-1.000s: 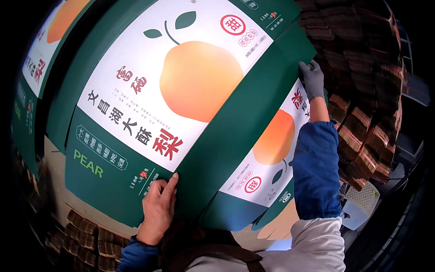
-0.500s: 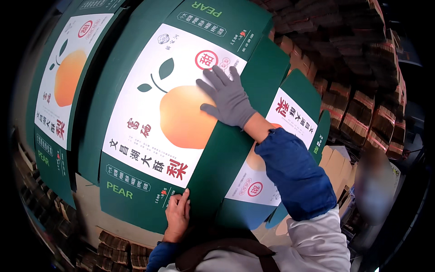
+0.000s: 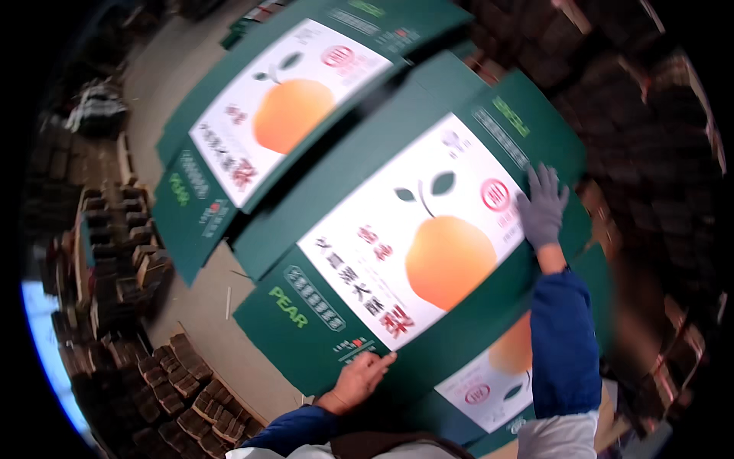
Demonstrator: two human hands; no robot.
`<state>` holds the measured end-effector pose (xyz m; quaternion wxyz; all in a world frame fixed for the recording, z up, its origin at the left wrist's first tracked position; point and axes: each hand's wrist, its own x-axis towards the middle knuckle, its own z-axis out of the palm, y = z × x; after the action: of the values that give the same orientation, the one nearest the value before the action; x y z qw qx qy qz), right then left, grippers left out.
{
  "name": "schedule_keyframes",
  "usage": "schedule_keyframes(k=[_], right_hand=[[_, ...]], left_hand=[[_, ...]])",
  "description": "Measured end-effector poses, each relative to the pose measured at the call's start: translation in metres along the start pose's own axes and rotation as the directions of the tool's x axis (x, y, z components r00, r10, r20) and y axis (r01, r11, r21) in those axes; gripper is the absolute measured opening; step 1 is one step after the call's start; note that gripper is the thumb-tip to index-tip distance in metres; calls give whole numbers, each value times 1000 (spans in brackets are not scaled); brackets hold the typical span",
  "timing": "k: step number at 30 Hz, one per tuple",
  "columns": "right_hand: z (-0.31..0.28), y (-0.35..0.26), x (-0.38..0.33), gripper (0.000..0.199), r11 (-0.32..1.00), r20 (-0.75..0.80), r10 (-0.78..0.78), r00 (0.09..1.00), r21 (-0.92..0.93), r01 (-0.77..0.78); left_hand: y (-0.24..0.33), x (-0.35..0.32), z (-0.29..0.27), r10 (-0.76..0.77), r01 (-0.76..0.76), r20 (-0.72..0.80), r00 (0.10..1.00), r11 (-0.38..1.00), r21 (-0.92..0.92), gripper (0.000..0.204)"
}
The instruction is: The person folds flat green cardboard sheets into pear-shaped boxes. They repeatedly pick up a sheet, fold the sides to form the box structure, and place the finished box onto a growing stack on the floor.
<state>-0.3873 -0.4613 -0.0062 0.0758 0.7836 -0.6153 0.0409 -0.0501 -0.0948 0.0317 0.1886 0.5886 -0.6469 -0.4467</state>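
Head view: a flattened green-and-white fruit carton spreads across the middle and out toward four o'clock, its printed panel facing up. The person's bare left hand rests palm down on it at six o'clock, index finger extended by the white panel's corner. At three o'clock the gloved right hand, fingers spread, lies over the green margin; blur leaves it unclear whether it presses or merely hovers. The hands are well apart, neither clamped on anything. Steadying so broad a sheet seems to call for flat, even pressure, fingertips clear of the creases and the print unscuffed. A second carton sits just beside it toward eleven o'clock; bundled cardboard stands at seven.
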Motion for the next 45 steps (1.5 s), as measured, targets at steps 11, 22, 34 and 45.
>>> schedule_keyframes(k=[11, 22, 34, 45], right_hand=[[-73, -169, -121, 68, 988, 254, -136, 958, 106, 112], [-64, -187, -146, 63, 993, 192, -95, 977, 90, 79], [-97, -300, -202, 69, 994, 411, 113, 905, -47, -103], [-86, -307, -213, 72, 995, 396, 57, 916, 50, -84]], left_hand=[[-16, -16, 13, 74, -76, -39, 996, 996, -47, 43], [-24, -16, 20, 75, -75, -23, 997, 997, -29, 45], [-56, -13, -116, 103, -138, -497, 861, 990, -35, 32], [-287, -64, -295, -702, 290, -668, 246, 711, -641, 55]])
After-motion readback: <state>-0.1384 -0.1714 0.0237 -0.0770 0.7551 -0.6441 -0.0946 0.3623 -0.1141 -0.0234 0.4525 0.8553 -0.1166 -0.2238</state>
